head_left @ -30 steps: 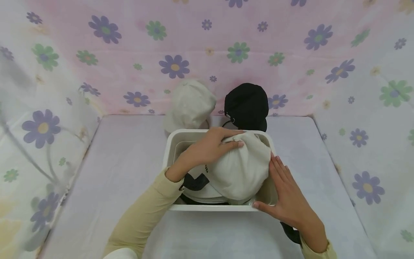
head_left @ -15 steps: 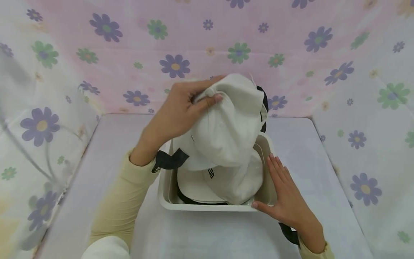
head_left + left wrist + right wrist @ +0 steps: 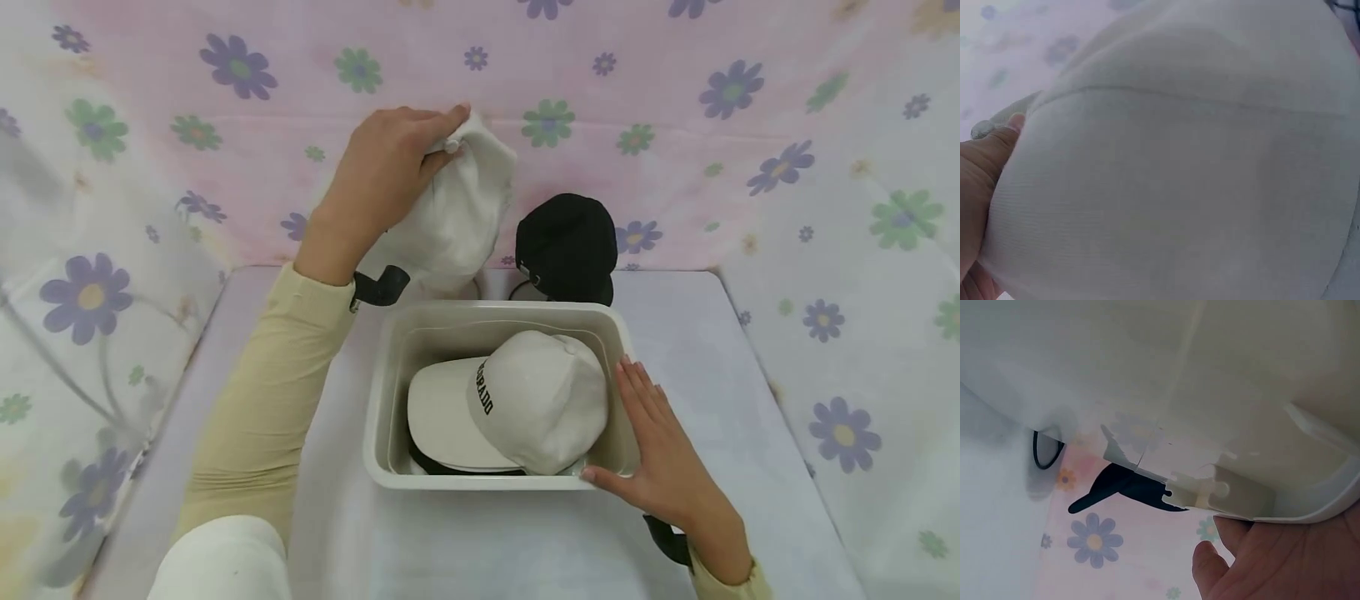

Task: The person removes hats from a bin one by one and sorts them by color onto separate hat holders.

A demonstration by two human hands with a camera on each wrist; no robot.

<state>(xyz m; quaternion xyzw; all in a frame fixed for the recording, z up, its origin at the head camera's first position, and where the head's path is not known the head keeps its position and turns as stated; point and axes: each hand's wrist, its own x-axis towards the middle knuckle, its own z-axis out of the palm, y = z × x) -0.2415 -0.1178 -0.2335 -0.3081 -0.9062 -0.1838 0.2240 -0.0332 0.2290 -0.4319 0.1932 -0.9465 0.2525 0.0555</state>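
Observation:
My left hand [image 3: 382, 167] pinches a white baseball cap [image 3: 468, 200] near the button on its crown, holding it up behind a cream plastic bin [image 3: 378, 433]. That cap's crown fills the left wrist view, with the thumb at its left edge. A second off-white cap, its front lettered in black [image 3: 536, 400], lies in the bin with its brim to the left. Under that brim a dark edge [image 3: 431, 462] shows. My right hand [image 3: 667, 458] lies with straight fingers along the bin's right rim, thumb at the front corner; the right wrist view shows it against the bin's wall.
Behind the bin a black cap [image 3: 567, 247] stands near the pink flowered backdrop [image 3: 480, 100]. Another white cap to its left is mostly hidden by the held one. Flowered side walls [image 3: 840, 333] border the pale table [image 3: 675, 317].
My left hand has lifted the white cap out of the bin and carried it up, back and to the left. The lettered cap underneath is uncovered. My right hand has stayed at the rim.

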